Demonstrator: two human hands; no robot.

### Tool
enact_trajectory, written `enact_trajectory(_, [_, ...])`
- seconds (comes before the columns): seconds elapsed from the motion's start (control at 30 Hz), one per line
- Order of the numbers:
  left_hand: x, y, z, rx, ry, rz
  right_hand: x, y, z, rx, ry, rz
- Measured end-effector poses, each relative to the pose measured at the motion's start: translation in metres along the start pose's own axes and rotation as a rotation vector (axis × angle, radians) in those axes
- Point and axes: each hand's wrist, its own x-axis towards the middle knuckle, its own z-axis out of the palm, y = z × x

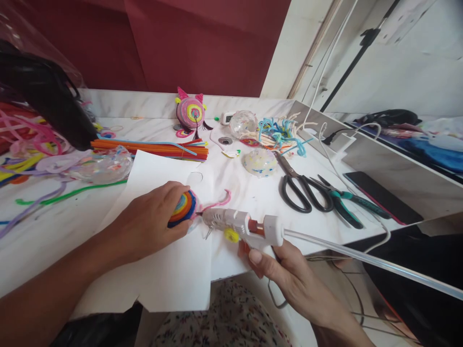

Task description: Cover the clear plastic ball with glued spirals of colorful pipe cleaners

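My left hand is closed over a coiled disc of rainbow pipe cleaners, which lies on a white sheet of paper; a pink pipe cleaner tail curls out from the disc. My right hand grips the handle of a white glue gun. The gun's nozzle points left and touches the edge of the disc. A long clear glue stick sticks out of the gun's back to the right.
On the white table lie black scissors, green pliers, a bundle of orange pipe cleaners, a finished pink figure, clear lumps and loose pipe cleaners at left. A phone lies on the right.
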Motion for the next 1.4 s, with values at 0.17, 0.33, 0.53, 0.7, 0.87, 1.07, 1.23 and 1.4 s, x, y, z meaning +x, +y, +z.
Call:
enact_trajectory(0.17, [-0.002,-0.002,0.001,0.012,0.019,0.021,0.003,0.0,0.002,0.028,0.003,-0.015])
enact_trajectory(0.33, [-0.001,0.001,-0.005,0.023,-0.014,-0.004,0.006,-0.001,0.004,0.054,0.003,-0.01])
enact_trajectory(0.53, [-0.002,-0.01,0.001,0.065,0.008,0.048,0.006,0.0,0.003,0.061,-0.008,-0.007])
enact_trajectory(0.7, [-0.005,-0.016,0.003,0.093,0.004,0.054,0.009,0.006,0.004,0.07,-0.014,-0.015])
enact_trajectory(0.87, [-0.006,-0.007,-0.003,0.11,-0.011,0.024,0.014,0.008,0.006,0.091,-0.017,-0.026])
enact_trajectory(1.07, [-0.005,-0.003,-0.005,0.141,-0.03,0.045,0.014,0.006,0.006,0.08,-0.025,-0.02])
enact_trajectory(1.23, [-0.004,-0.009,-0.004,0.154,-0.016,0.072,0.007,0.004,0.006,0.022,-0.028,0.031])
enact_trajectory(1.4, [-0.004,-0.01,-0.006,0.159,-0.008,0.079,0.003,0.002,0.006,0.007,-0.037,0.069])
